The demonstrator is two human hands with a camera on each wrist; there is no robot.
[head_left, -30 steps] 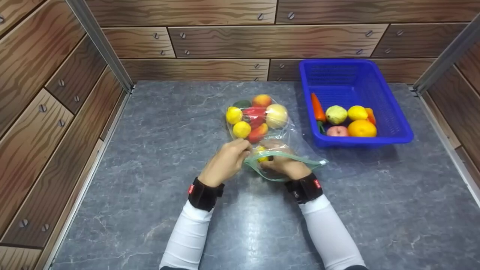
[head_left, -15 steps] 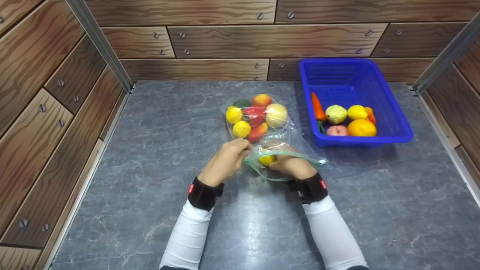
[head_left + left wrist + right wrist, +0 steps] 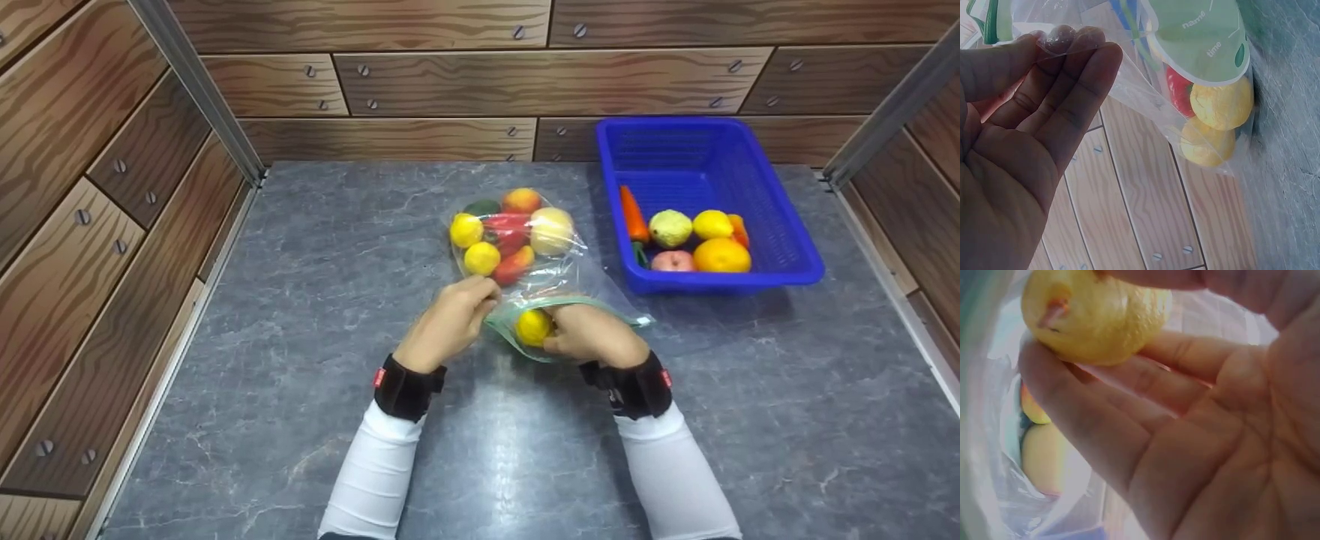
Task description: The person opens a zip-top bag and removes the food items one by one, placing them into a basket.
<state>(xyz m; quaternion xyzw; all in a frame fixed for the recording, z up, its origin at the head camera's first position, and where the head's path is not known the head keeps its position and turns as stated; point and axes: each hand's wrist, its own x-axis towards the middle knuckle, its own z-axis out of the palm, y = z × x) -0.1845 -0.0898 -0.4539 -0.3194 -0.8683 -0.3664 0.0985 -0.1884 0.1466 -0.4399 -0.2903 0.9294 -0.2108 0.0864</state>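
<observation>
Here right hand [image 3: 596, 335] grips lemon [image 3: 533, 327] at bag [image 3: 555, 289]

Quick count: two hands, left hand [image 3: 450, 319] and right hand [image 3: 596, 335]. One clear zip bag [image 3: 559, 274] and one blue basket [image 3: 780, 225]. One lemon [image 3: 533, 327] is at the bag's mouth. Deeper in the bag I count six pieces: two more yellow lemons, one peach, one pale apple, one red pepper, one mango, plus something dark green. The basket has six: carrot, pale green fruit, lemon, orange, apple, one orange piece half hidden.
</observation>
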